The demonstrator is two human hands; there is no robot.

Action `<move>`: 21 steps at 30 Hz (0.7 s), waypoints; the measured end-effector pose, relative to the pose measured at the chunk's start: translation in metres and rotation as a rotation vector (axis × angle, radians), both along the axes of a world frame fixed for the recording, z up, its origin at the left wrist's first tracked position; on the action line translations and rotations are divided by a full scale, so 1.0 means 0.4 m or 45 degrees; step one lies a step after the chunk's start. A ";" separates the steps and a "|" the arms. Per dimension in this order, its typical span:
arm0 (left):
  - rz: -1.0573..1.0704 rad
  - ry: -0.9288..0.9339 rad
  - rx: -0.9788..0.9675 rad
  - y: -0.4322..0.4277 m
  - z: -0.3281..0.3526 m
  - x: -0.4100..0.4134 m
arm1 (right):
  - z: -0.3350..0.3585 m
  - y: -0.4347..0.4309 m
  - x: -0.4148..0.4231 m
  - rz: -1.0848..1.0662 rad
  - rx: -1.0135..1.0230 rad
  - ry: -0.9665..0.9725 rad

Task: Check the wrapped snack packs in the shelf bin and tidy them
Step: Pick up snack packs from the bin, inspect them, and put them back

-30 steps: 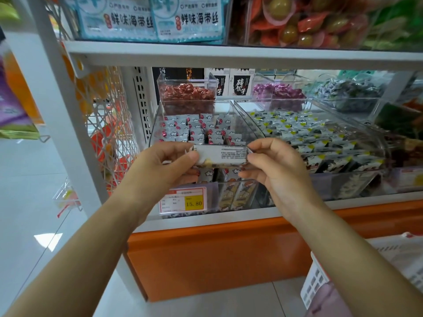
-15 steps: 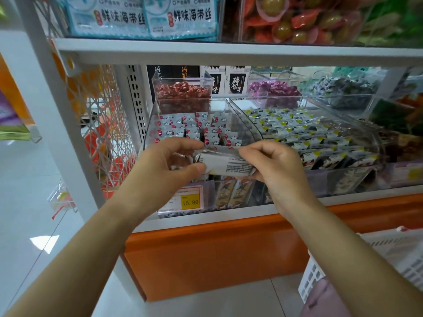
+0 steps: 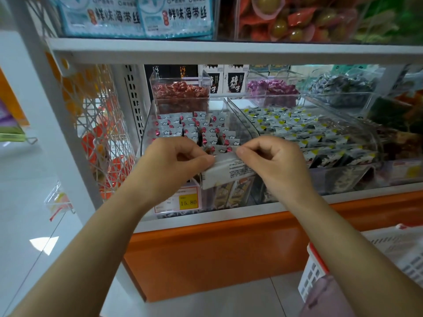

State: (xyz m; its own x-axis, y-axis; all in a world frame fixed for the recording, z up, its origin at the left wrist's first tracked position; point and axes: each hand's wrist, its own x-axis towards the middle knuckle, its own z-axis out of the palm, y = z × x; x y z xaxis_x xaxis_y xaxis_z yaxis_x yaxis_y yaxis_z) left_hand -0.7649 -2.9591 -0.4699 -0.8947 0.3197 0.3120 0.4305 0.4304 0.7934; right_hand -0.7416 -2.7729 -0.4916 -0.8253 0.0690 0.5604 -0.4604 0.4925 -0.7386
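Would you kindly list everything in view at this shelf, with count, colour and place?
left bin: one, clear, middle shelf
wrapped snack packs: many, silver with red spots, rowed in left bin
held snack pack: one, white with small print, before left bin
right bin: one, clear, beside left bin
yellow-marked packs: many, black-white, in right bin
red sweets: many, red, tub behind left bin
purple sweets: many, purple, tub behind right bin
price tag: one, white-yellow, left bin front
seaweed packs: two seen, pale blue, top shelf
basket: one, white, lower right
left grip: one, bare, pinches held snack pack's left end
right grip: one, bare, pinches its right end
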 end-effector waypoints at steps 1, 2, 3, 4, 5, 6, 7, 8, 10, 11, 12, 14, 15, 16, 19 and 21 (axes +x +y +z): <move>-0.019 0.019 -0.043 -0.003 0.005 -0.002 | 0.003 0.004 0.000 0.019 0.000 -0.011; -0.036 0.032 -0.086 -0.005 0.009 -0.005 | 0.004 0.007 0.000 0.035 0.002 -0.018; -0.050 0.036 -0.123 -0.007 0.013 -0.008 | 0.005 0.010 0.000 0.047 0.004 -0.025; -0.061 0.035 -0.153 -0.008 0.015 -0.011 | 0.005 0.012 0.000 0.058 0.001 -0.031; -0.069 0.033 -0.175 -0.009 0.017 -0.013 | 0.005 0.014 -0.001 0.067 -0.009 -0.038; -0.073 0.032 -0.185 -0.009 0.018 -0.016 | 0.004 0.016 -0.002 0.076 -0.023 -0.043; -0.074 0.028 -0.183 -0.009 0.019 -0.018 | 0.003 0.018 -0.003 0.083 -0.034 -0.048; -0.074 0.024 -0.170 -0.008 0.019 -0.018 | 0.002 0.019 -0.005 0.087 -0.039 -0.050; -0.070 0.030 -0.137 -0.006 0.017 -0.017 | -0.001 0.019 -0.006 0.086 -0.049 -0.038; -0.078 0.029 -0.114 -0.006 0.015 -0.015 | -0.003 0.019 -0.006 0.080 -0.062 -0.024; -0.098 0.014 -0.092 -0.004 0.013 -0.013 | -0.005 0.018 -0.007 0.067 -0.076 -0.009; -0.133 -0.032 -0.075 -0.001 0.008 -0.007 | -0.009 0.017 -0.007 0.034 -0.084 0.009; -0.136 -0.040 -0.086 -0.001 0.004 -0.006 | -0.009 0.017 -0.008 0.027 -0.085 -0.005; -0.135 -0.027 -0.103 0.000 0.000 -0.006 | -0.009 0.019 -0.009 0.044 -0.105 -0.048; -0.137 0.012 -0.104 0.001 0.001 -0.004 | 0.001 0.030 -0.011 0.249 -0.282 -0.332; -0.157 0.008 -0.079 0.001 0.003 -0.003 | 0.009 0.047 -0.012 0.362 -0.333 -0.465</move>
